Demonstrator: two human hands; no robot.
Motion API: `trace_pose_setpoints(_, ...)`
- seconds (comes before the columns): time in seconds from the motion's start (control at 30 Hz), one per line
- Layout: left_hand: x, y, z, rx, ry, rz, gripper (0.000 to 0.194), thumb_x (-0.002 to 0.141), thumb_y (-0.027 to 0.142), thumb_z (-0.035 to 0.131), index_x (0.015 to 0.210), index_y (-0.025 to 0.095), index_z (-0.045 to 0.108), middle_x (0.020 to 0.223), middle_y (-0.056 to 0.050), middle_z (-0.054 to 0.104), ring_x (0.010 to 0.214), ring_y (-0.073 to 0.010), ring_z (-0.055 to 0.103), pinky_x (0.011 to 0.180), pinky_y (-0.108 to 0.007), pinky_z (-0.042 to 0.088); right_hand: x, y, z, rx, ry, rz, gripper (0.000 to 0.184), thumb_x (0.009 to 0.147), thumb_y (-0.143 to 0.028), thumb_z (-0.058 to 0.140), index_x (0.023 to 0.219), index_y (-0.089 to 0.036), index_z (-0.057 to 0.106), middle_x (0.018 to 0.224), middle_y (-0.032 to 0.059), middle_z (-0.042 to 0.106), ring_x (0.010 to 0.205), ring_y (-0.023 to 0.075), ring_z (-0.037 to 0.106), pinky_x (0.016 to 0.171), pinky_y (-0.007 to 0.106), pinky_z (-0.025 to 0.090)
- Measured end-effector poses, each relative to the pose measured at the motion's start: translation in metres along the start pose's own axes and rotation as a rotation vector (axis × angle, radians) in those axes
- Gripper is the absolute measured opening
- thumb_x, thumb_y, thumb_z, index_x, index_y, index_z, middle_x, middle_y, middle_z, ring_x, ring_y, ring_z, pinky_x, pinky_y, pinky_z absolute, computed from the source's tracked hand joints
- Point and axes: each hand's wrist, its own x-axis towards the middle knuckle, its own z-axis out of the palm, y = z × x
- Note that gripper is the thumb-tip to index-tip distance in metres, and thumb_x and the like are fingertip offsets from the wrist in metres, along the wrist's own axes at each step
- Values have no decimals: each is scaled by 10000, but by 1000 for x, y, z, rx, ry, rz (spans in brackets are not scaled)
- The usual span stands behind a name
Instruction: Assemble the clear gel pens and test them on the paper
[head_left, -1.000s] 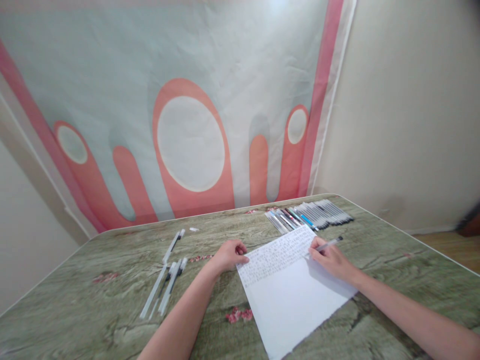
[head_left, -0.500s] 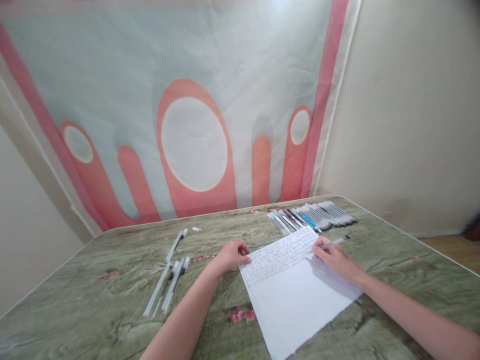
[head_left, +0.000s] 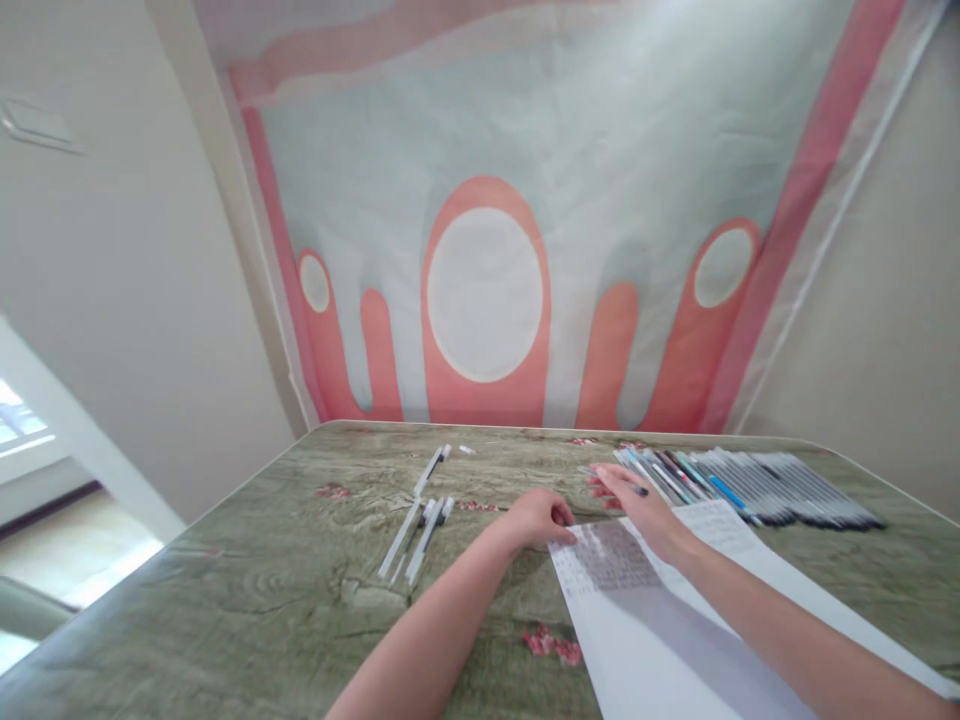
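Wood-grain table (head_left: 300,625) beneath paper (head_left: 652,645), patterned backdrop (head_left: 585,180) behind

The right hand (head_left: 626,495), softened by blur, hides the middle of a pen (head_left: 640,491). The right forearm (head_left: 787,620) covers part of the paper (head_left: 652,650), its near end cropped by the bottom edge, its writing (head_left: 615,570) too small to read. The left forearm (head_left: 427,640), worktop (head_left: 262,600) and banner (head_left: 585,150) are also cut off. A white scrap (head_left: 467,450) is too tiny to identify.
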Motion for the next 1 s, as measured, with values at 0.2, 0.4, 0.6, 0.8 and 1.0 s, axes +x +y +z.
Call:
trace_pose_setpoints(0.2,1,-3,2,79,6,22,327,561,341,663,838,168,668,735,-26,643,622,-136,541,554,-214,388,46,21,53,130,164,52,408,723,-546,453,851,-180,579,781,86,660,617,178,609,488,268,461)
trace_pose_setpoints(0.4,-4,1,-1,167,-18,37,366,589,383,637,895,183,647,768,-5,642,653,-121,557,562,-186,400,53,46,50,102,219,-34,442,647,-557,542,837,-164,608,734,52,662,554,142,561,489,236,422)
trace_pose_setpoints(0.6,-15,-7,-51,404,52,-237,303,592,353,644,852,199,662,810,-29,666,698,-150,590,607,-205,432,57,51,42,282,169,69,347,636,-470,596,796,-163,623,633,33,644,520,142,556,489,249,429)
trace_pose_setpoints(0.8,-22,-64,-119,593,249,-460,213,668,174,554,849,159,666,905,-104,657,860,-202,592,751,-269,430,58,53,39,320,157,74,293,649,-457,583,768,-193,630,615,25,645,542,164,568,501,270,439)
trace_pose_setpoints(1.0,-24,-98,-127,636,306,-451,220,733,211,501,893,197,651,933,-68,652,920,-171,574,800,-240,410,57,53,40,326,146,72,311,645,-451,594,789,-178,630,649,32,654,549,151,566,509,256,432)
